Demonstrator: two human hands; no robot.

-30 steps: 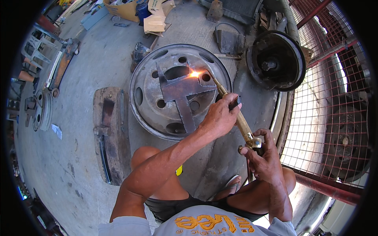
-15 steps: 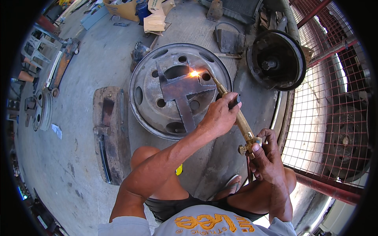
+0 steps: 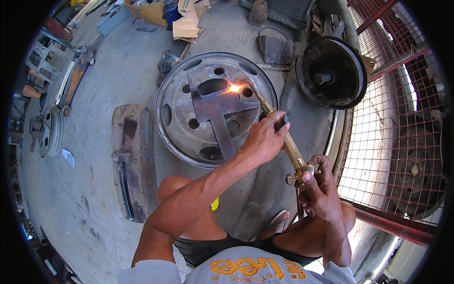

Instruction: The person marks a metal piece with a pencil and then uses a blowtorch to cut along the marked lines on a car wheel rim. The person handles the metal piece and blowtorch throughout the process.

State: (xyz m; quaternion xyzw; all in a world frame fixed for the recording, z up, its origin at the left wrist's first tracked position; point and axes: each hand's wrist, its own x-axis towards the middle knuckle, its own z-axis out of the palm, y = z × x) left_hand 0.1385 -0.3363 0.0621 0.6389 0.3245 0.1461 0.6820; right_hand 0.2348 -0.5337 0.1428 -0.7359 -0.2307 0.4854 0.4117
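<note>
The left hand [image 3: 262, 139] grips the torch [image 3: 279, 135] mid-shaft, the right hand [image 3: 319, 187] clasps its valve end; its long axis runs up-left, flame touching the plate [image 3: 215, 106] on the rim [image 3: 175, 142].

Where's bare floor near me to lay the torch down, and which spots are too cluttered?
Bare concrete lies left of the rusty metal block, running toward the small wheel part. Another free patch sits above the wheel rim, short of the cardboard boxes. It is crowded to the right: the brake drum and red mesh fence hem in the right hand.
</note>
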